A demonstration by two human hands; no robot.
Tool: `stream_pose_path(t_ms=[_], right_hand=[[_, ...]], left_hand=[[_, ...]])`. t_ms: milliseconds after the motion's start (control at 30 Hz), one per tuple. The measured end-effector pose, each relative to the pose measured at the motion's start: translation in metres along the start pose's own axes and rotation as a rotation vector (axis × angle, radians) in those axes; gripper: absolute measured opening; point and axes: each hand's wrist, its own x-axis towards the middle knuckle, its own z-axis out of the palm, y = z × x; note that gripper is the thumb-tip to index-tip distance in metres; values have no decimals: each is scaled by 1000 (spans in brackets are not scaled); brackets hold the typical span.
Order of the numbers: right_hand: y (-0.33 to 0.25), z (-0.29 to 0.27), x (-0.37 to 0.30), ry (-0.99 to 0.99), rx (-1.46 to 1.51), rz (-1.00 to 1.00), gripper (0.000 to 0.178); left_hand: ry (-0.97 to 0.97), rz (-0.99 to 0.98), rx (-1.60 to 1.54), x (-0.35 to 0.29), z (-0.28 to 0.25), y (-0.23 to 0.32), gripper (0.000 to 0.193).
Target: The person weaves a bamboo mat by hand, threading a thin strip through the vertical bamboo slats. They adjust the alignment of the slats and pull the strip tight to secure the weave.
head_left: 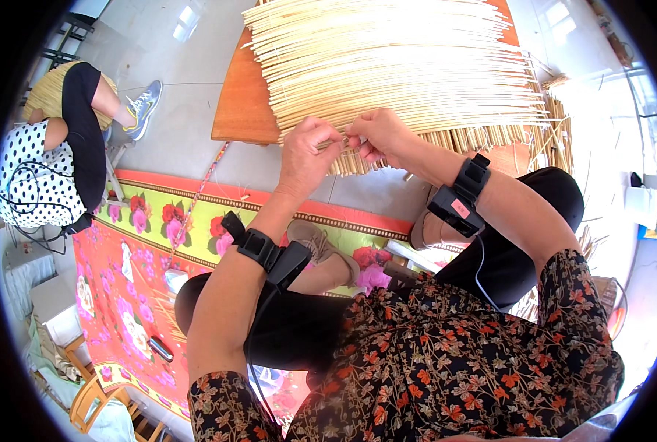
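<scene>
My left hand [306, 147] is curled shut, pinching a thin reed [334, 144] at the near edge of the reed mat [394, 66]; my right hand [376, 136] pinches the same spot, fingertips almost touching. I judge I'm mid-weave, working one strand in; next needs a fine tuck between neighbouring reeds. The mat overhangs the wooden table [244, 103], its loose ends close by. Open floor lies left; another seated person [56, 140] is well apart.

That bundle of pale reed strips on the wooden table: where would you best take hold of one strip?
Probably at its near end. The reed strips lie side by side across the wooden table, their ends overhanging its near edge, where the left hand and right hand already pinch. Come from the near side.
</scene>
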Motion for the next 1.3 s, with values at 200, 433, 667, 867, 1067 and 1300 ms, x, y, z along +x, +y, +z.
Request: stream_pose_path(t_ms=[200,433,667,867,1067,1300], right_hand=[[2,0,9,108,-227,-545,13],[-2,-2,4,-201,53,-458,10],[2,-9,4,-132,79,-611,10],[2,-7,1,-131,-6,-611,12],[13,-8,9,-209,-155,-513,12],[15,-9,14,-222,-194,-478,14]], left_hand=[[-86,32,59,2,-11,4,20],[-80,95,198,-3,-16,4,33],[248,-113,373,-32,-42,-2,68],[68,-734,-624,-60,-32,-8,69],[-28,-824,-982,-54,-31,-23,50],[-183,-737,-933,-55,-35,-25,41]])
